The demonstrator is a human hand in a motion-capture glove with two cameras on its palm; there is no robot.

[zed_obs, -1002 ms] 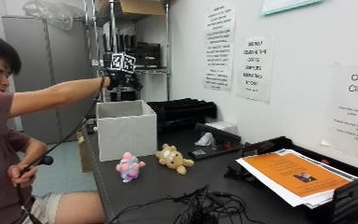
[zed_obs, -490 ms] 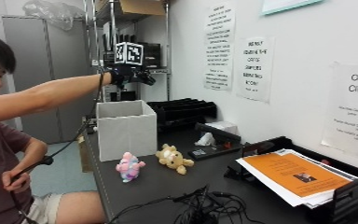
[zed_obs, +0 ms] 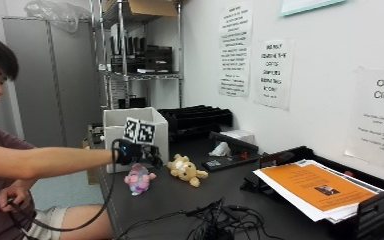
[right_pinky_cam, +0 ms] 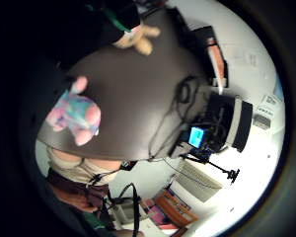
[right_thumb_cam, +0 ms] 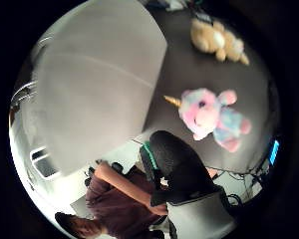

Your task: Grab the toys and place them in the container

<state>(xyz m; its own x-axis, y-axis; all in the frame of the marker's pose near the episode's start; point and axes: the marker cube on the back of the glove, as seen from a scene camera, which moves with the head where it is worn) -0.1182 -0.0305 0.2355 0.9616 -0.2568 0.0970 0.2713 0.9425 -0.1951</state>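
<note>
1. Two soft toys lie on the dark surface [zed_obs: 179,200] in front of a white container [zed_obs: 153,120]: a pink and blue unicorn [zed_obs: 139,179] and a tan teddy bear [zed_obs: 186,170].
2. Seen from outside, the unicorn sits just beside the container's front face, and the bear lies a little farther along the surface, close to the unicorn but apart from it.
3. Neither toy is inside the container.
4. Reaching out from a seated person, the gloved right hand [zed_obs: 129,152] hangs in the air just above the unicorn, in front of the container's lower front wall.
5. I cannot tell whether the grip is released or clenched: the fingers are not clear in the outside view, and neither palm view shows them plainly.
6. No toy appears held; both palm views show the unicorn [right_thumb_cam: 212,116] lying on the surface with dark surface around it.
7. From the thumb side palm view, the container's pale wall [right_thumb_cam: 94,84] rises close beside the hand, and the bear [right_thumb_cam: 218,41] lies beyond the unicorn.
8. From the little finger side palm view, the unicorn [right_pinky_cam: 75,114] lies near the surface's edge and the bear [right_pinky_cam: 138,38] is partly hidden by a dark shape.
9. Black cables [zed_obs: 212,227] trail across the near part of the surface, and a black tray [zed_obs: 372,210] holds papers with an orange sheet [zed_obs: 312,182] on top.
</note>
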